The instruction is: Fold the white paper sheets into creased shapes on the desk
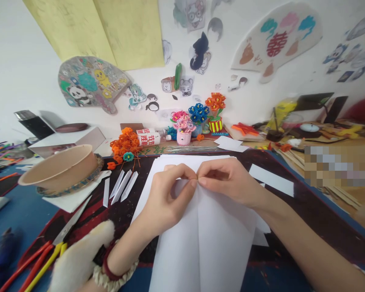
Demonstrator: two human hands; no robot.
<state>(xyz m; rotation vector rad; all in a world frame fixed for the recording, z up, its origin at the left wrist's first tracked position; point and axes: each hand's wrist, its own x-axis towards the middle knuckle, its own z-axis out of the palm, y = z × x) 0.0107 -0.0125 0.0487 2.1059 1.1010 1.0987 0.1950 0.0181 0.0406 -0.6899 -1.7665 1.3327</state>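
A white sheet of paper (179, 251) with a crease down its middle hangs over the near part of the dark mat. My left hand (173, 194) pinches its top edge at the crease between thumb and forefinger. Right beside it, my right hand (225, 178) pinches the same edge, the fingertips of both hands almost touching. More white paper (161, 162) lies beneath, showing behind my hands. Several narrow folded paper strips (121, 186) rest to the left of my left hand. A paper piece (272, 179) lies right of my right hand.
Scissors (63, 231) lie at the left near a fluffy white object (85, 251). A beige bowl-like container (57, 166) stands behind them. Orange craft flowers (126, 144), a pink flower pot (183, 137) and a bottle (150, 139) line the back. Thin wooden sticks (337, 194) lie at right.
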